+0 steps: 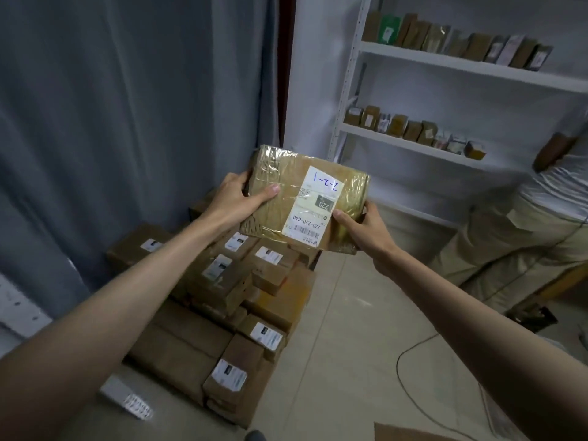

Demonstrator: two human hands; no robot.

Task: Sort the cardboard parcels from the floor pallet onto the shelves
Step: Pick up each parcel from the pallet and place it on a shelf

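I hold a taped cardboard parcel in the air with both hands, its white label facing me with "2-2-1" handwritten in blue. My left hand grips its left edge, thumb on top. My right hand grips its lower right corner. Below it a pile of labelled cardboard parcels lies on the floor. White metal shelves stand at the back right, with rows of small parcels on two levels.
A grey curtain hangs along the left. Another person in pale trousers stands at the right by the shelves. A thin cable runs across the tiled floor. A blister pack lies at the lower left.
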